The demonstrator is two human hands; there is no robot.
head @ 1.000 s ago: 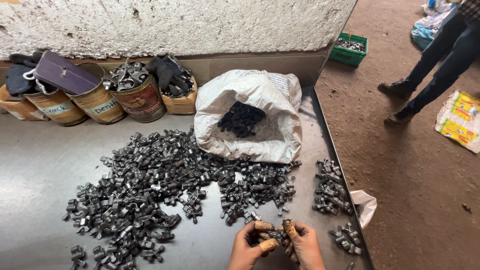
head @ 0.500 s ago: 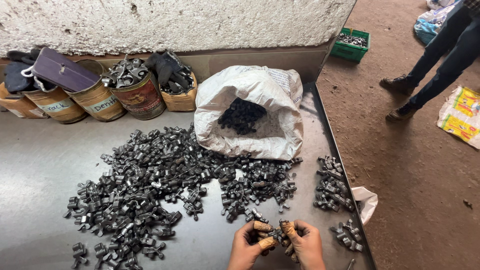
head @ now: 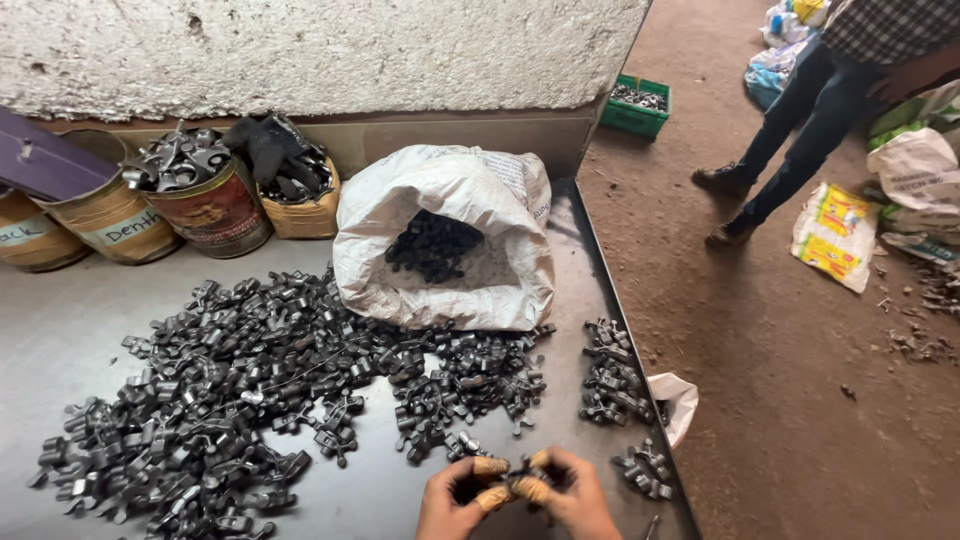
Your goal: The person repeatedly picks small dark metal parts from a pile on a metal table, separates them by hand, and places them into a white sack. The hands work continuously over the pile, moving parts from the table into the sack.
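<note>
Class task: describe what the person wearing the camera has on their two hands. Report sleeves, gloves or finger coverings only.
Both hands are bare, with no gloves and no sleeves in view. The left hand and the right hand each wear tan, cap-like finger guards on a few fingertips, rounded and worn-looking. No rings, watch or markings can be made out. Only the hands and wrists show at the bottom edge.

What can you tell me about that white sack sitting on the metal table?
The sack is white woven plastic, creased and slumped, with its mouth rolled down and open toward the camera. Inside lies a heap of small black parts on pale, dusty lining. It has faint print on its upper right side. It sits at the back of the grey table, near the right edge, below the rough wall. The big pile of grey metal pieces reaches its front edge.
</note>
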